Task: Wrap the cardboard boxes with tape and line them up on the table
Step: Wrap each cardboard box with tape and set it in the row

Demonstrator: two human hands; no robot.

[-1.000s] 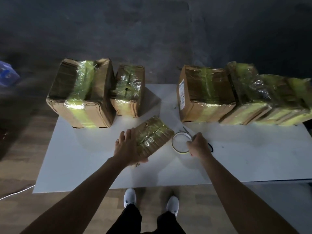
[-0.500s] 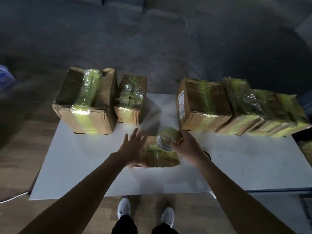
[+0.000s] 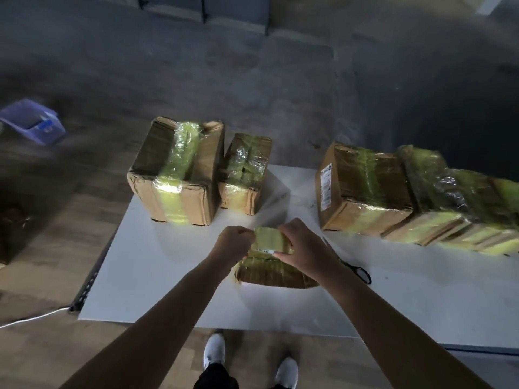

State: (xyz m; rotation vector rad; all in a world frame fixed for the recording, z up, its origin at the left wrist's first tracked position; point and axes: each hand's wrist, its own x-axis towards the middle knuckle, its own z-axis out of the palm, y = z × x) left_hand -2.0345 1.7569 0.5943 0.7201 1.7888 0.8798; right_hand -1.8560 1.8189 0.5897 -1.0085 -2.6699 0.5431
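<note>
Pinching now: the right hand (image 3: pixel 304 248) curls round the tape roll (image 3: pixel 269 239), and the left hand (image 3: pixel 231 244) nips its 9 o'clock edge, probably the loose end. The small box (image 3: pixel 276 273) lies on the table (image 3: pixel 157 276) at 6 o'clock below the roll, long axis 9-to-3. Half a second back, that left hand lay flat on the box.

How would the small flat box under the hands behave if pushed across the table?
The small box lies flat and low on the white table, so it would probably slide rather than tip. Its glossy tape wrapping likely makes it slippery to grip. Its rumpled cardboard edges suggest it may dent if squeezed.
</note>
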